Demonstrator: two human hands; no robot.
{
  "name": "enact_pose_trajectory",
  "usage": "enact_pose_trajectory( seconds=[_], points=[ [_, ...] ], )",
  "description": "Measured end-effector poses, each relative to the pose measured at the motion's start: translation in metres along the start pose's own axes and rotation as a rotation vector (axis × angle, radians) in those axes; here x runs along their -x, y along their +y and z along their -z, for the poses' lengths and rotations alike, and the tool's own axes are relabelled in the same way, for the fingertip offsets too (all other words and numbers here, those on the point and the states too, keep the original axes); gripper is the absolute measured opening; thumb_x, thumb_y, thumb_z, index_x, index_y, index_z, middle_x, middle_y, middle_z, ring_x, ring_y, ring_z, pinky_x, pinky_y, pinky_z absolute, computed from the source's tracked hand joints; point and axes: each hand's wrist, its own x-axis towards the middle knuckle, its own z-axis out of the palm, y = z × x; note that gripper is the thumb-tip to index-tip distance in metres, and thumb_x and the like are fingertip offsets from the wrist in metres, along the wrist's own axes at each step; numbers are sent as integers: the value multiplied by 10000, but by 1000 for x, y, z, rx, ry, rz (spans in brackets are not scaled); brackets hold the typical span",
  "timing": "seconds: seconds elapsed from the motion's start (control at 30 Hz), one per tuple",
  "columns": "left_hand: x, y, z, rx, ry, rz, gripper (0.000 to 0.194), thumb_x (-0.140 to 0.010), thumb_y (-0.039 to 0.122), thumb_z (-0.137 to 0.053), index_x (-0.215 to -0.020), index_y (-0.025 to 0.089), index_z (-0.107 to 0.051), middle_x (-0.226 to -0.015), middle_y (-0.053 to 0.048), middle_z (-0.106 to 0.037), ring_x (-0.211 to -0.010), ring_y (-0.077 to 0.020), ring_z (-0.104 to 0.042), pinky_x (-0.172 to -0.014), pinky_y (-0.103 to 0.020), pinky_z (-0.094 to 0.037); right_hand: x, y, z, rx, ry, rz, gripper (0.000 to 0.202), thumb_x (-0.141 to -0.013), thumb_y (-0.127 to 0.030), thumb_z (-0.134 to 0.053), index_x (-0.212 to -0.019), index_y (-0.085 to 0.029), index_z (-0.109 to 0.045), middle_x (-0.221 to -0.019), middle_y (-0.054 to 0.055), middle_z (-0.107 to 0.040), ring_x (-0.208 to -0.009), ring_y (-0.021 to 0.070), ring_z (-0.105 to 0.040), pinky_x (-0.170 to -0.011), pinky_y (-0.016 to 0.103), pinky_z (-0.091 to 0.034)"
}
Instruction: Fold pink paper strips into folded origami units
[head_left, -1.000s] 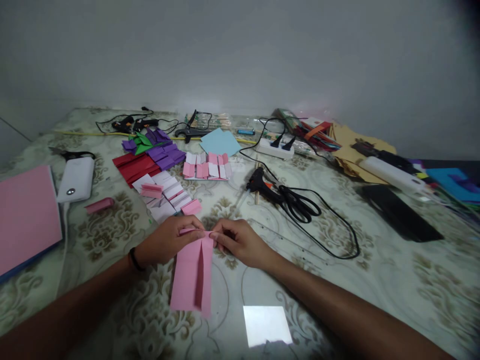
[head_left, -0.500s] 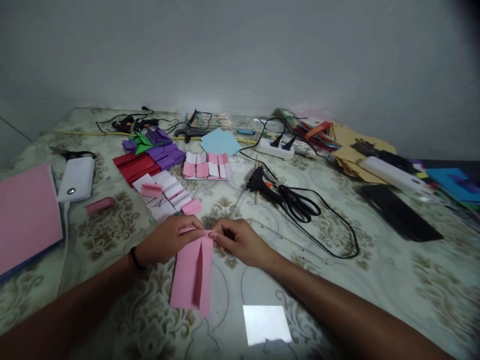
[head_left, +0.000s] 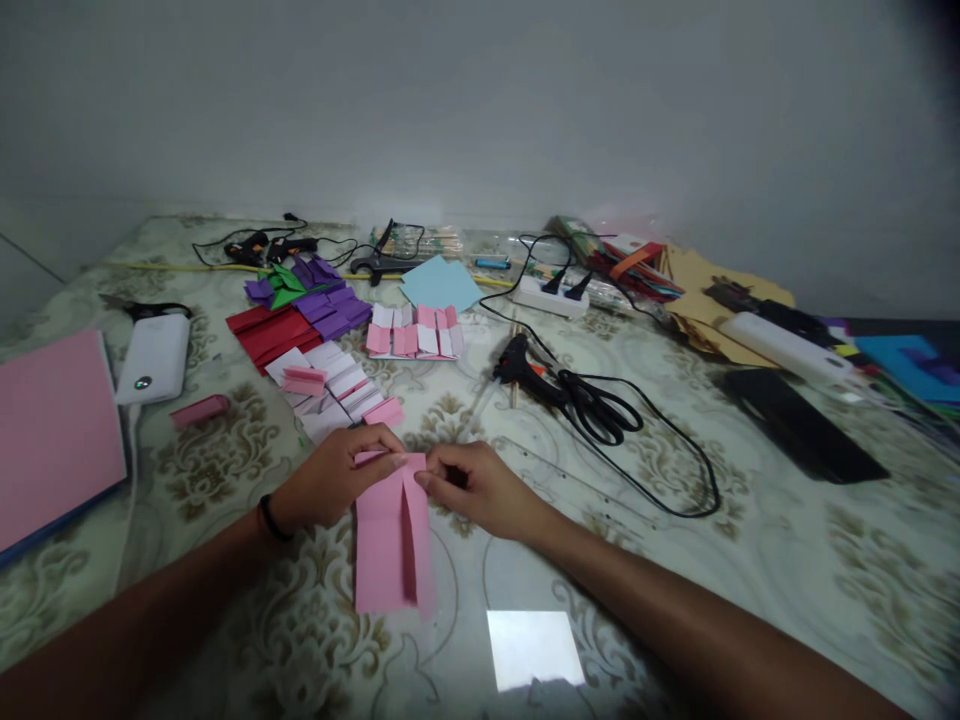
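A pink sheet of paper (head_left: 381, 545) hangs from my fingers above the table's front part, with a lengthwise fold standing up along its right side. My left hand (head_left: 341, 475) pinches its top edge, thumb in front and the other fingers behind. At the top right corner, my right hand (head_left: 472, 487) has thumb and forefinger closed on the paper's edge. Just beyond my left hand lie folded white and pink paper pieces (head_left: 337, 385). A black glue gun (head_left: 525, 370) with a coiled cord rests beyond my right hand.
Red folded paper (head_left: 271, 333), purple folded paper (head_left: 335, 310) and light blue sheets (head_left: 441, 285) lie farther back. A white power bank (head_left: 154, 358) and a pink pad (head_left: 56, 435) are at left. A power strip (head_left: 551, 297) and a black phone (head_left: 802, 422) are at right.
The pink paper's lower end has swung to the right and slightly up, so the sheet hangs straighter. My hands have barely moved.
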Motion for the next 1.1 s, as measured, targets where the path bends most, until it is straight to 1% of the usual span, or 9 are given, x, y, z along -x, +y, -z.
enact_pose_trajectory(
  seconds=[0.1, 0.17, 0.33, 0.47, 0.57, 0.63, 0.83, 1.0, 1.1],
  points=[
    [0, -1, 0, 7, 1, 10, 202, -951, 317, -581, -863, 173, -692, -817, 14, -706, -771, -131, -622, -698, -224, -438, 0, -1, 1, -19, -15, -8, 396, -957, -457, -595, -706, -155, -546, -582, -46, -468, -541, 78, -386, -514, 203, -310],
    [0, -1, 0, -9, -25, 9, 194, -939, 323, -597, -867, 170, -691, -800, 17, -701, -751, -128, -609, -680, -224, -425, -1, -1, 2, -41, -9, -6, 407, -944, -474, -618, -704, -155, -540, -592, -47, -466, -549, 79, -386, -520, 203, -315],
    [0, 0, 1, -166, -86, 5, 230, -910, 322, -629, -753, 158, -665, -641, 42, -597, -634, -108, -508, -605, -242, -336, 0, -1, 1, -63, -3, -9, 362, -933, -443, -650, -735, -153, -562, -598, -54, -457, -553, 79, -379, -521, 200, -305],
    [0, 0, 1, -113, -52, 39, 256, -921, 349, -609, -755, 157, -643, -673, 39, -582, -661, -113, -493, -614, -242, -334, 0, -2, 1, -17, -43, -4, 403, -951, -410, -617, -661, -161, -486, -591, -55, -423, -550, 74, -359, -524, 200, -291],
    [1, -1, 2, -56, 7, 57, 340, -934, 406, -582, -706, 154, -566, -650, 45, -489, -648, -110, -442, -604, -238, -326, 0, -5, 3, 6, -77, -12, 422, -965, -396, -585, -640, -165, -447, -581, -59, -393, -542, 72, -333, -516, 203, -271],
    [1, -2, 2, -17, 18, 74, 354, -935, 428, -573, -710, 156, -546, -653, 46, -449, -650, -110, -421, -600, -234, -323, -1, -6, 4, 1, -84, -18, 413, -973, -392, -568, -648, -165, -450, -578, -61, -379, -540, 73, -324, -513, 205, -263],
    [-1, -6, 2, 33, 2, 80, 356, -938, 437, -561, -717, 162, -510, -678, 39, -413, -673, -117, -407, -604, -235, -317, 0, -5, 6, -1, -64, -24, 416, -991, -424, -535, -672, -163, -471, -580, -62, -367, -542, 77, -318, -511, 210, -255],
    [-1, -7, 3, -76, -66, 59, 414, -909, 438, -585, -632, 168, -435, -626, 41, -353, -617, -109, -364, -555, -246, -259, 0, -4, 6, 23, -59, -2, 425, -1006, -448, -504, -700, -155, -513, -609, -50, -402, -562, 80, -352, -524, 205, -277],
    [0, -6, 3, -93, -59, 64, 422, -899, 430, -598, -623, 172, -411, -620, 41, -349, -610, -107, -355, -545, -246, -248, 0, -3, 6, 50, -47, 15, 415, -1013, -424, -498, -698, -154, -513, -610, -50, -406, -564, 77, -357, -528, 202, -280]
  ],
)
